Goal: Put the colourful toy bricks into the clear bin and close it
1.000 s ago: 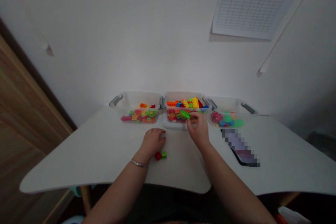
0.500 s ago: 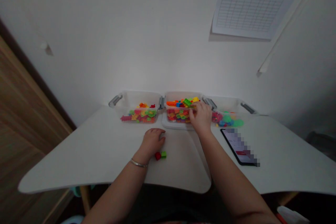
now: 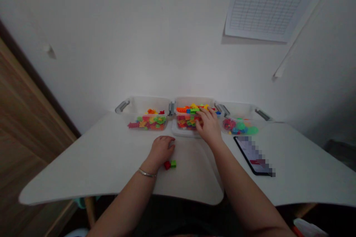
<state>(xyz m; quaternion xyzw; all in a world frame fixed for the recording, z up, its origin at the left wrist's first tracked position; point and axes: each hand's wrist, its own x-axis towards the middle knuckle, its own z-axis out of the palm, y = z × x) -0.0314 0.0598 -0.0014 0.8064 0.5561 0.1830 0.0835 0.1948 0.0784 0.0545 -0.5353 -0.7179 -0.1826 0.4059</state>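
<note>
My right hand (image 3: pixel 209 126) reaches over the front rim of the middle clear plastic bin (image 3: pixel 191 100), its fingers spread among toy building bricks (image 3: pixel 182 110) of several colours. A green brick (image 3: pixel 194 111) lies by the fingertips; no firm grip on it shows. The thumb is at the bin's front wall. My left hand (image 3: pixel 161 150) rests on the white table, fingers loosely bent and thumb apart, with nothing visible in it. Just below its thumb, a small red brick (image 3: pixel 167 165) and a small green block (image 3: pixel 173 164) sit side by side.
A left bin (image 3: pixel 147 105) with colourful pieces and a right bin (image 3: pixel 239 109) with rounder pieces flank the middle one, against the wall. A phone (image 3: pixel 254 157) lies right of my right forearm. The white table (image 3: pixel 91 163) has a curved front edge.
My right hand has shifted slightly left, and its fingers have spread. The green brick that was raised at its fingertips now appears lower, among the others. My left hand stays where it was.
</note>
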